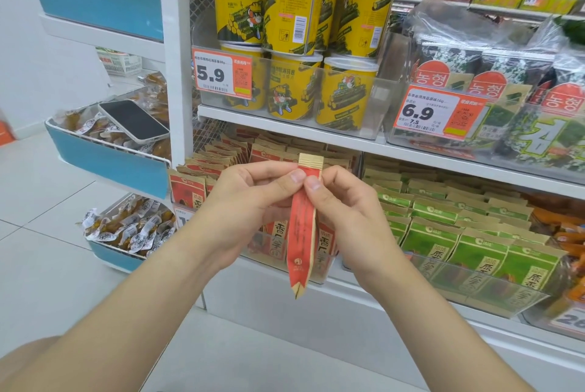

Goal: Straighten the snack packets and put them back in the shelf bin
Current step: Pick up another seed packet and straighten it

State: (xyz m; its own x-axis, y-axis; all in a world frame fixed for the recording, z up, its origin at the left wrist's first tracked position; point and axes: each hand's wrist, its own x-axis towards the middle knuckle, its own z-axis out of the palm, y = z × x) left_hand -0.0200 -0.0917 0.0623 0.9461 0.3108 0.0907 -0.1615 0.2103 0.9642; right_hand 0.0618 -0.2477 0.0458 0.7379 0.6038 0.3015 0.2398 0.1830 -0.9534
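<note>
A red and tan snack packet hangs edge-on in front of the lower shelf. My left hand and my right hand both pinch it near its top, thumbs meeting on the red side. Behind my hands stands the clear shelf bin with several matching red packets standing in rows; my hands hide part of them.
A bin of green packets sits to the right. Yellow tubs and seaweed packs fill the shelf above. On the left, blue-fronted racks hold wrapped snacks, and a phone lies on one.
</note>
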